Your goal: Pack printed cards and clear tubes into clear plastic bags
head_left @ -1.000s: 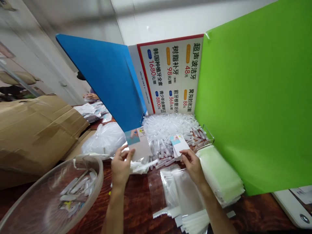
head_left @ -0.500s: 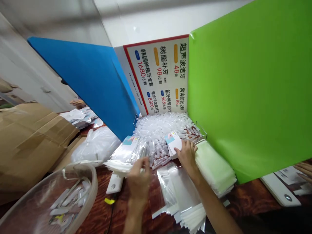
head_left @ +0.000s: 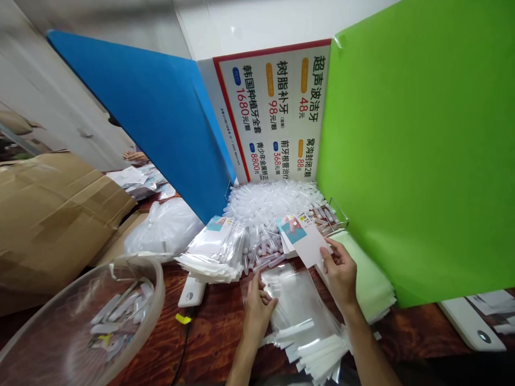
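My right hand (head_left: 341,271) pinches a white printed card (head_left: 309,244) by its right edge, between thumb and fingers. The card has a blue picture at its upper left and is tilted over other cards lying behind it. My left hand (head_left: 257,306) rests at the left edge of a stack of clear plastic bags (head_left: 295,292), thumb and forefinger apart. Just beyond the hands is a heap of small translucent white tubes (head_left: 273,203). To the left lies a pile of bagged cards (head_left: 217,246); pale green sheets (head_left: 372,284) are stacked right of my right hand.
Blue (head_left: 140,118) and green (head_left: 406,150) boards stand around a printed price board (head_left: 273,112). A clear tub (head_left: 159,300), a cardboard box (head_left: 56,225) and a white plastic bag (head_left: 161,228) are on the left. White devices (head_left: 192,292) sit at either side.
My right hand has drawn a card toward me and to the right. My left hand has moved right, from the bagged pile to the clear bags. The view has shifted slightly.
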The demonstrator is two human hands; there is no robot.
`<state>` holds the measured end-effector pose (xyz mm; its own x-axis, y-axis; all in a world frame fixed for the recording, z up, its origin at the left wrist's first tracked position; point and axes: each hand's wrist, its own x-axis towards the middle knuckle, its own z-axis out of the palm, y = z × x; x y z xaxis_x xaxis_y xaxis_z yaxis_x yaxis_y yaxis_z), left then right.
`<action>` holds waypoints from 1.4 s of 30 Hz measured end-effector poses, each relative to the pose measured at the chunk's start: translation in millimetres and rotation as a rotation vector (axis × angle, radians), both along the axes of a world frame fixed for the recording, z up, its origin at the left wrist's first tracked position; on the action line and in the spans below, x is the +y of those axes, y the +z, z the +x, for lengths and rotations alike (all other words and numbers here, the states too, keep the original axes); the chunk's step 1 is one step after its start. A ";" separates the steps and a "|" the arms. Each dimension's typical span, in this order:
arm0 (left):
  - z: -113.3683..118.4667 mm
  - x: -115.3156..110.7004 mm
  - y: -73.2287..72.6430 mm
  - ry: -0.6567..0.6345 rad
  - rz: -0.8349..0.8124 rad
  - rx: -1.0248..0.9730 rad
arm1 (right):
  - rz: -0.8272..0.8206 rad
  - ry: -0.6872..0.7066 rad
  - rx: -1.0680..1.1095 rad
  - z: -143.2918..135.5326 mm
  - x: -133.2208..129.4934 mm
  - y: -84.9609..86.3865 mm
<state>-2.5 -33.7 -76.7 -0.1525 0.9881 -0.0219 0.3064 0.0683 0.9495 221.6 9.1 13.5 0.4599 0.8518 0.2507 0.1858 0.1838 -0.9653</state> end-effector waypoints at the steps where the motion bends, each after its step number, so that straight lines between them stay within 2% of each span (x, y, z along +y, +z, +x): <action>1: -3.8 0.2 0.7 0.014 0.012 -0.011 | -0.028 -0.001 0.034 3.0 -4.4 -2.1; 8: -10.7 -6.2 9.8 0.059 -0.012 0.127 | -0.145 0.012 0.137 14.5 -29.3 -13.0; 12: -5.0 -2.6 14.1 0.045 -0.058 0.210 | -0.160 0.066 0.141 12.4 -34.0 -9.4; 15: -8.3 3.3 18.7 0.040 -0.128 0.178 | -0.168 0.127 0.150 8.3 -35.5 -3.0; 18: -17.9 6.3 26.6 -0.005 -0.140 0.091 | -0.191 0.168 0.153 5.5 -37.6 1.6; 21: -27.1 3.3 37.7 0.026 -0.102 0.025 | -0.219 0.209 0.106 7.0 -39.8 1.2; 26: -34.0 -6.8 63.1 -0.043 -0.234 -0.304 | -0.203 0.343 -0.183 16.0 -43.7 1.3; 29: -33.2 -6.0 76.1 0.073 -0.204 -0.537 | -0.213 0.522 -0.341 17.0 -47.0 7.2; 31: -30.7 -1.7 80.6 0.171 -0.171 -0.666 | -0.238 0.638 -0.354 14.3 -48.8 11.2; 33: -27.5 3.0 81.7 0.229 -0.149 -0.739 | -0.238 0.698 -0.302 10.3 -49.4 13.5; 36: -23.0 5.7 79.5 0.245 -0.139 -0.724 | -0.189 0.675 -0.195 5.0 -48.2 12.3; 40: -17.2 -0.1 75.1 0.150 -0.107 -0.620 | -0.161 0.546 -0.087 -1.8 -44.0 4.9; 42: -12.0 -3.4 73.2 0.115 -0.109 -0.563 | -0.179 0.529 -0.005 -8.1 -41.6 0.2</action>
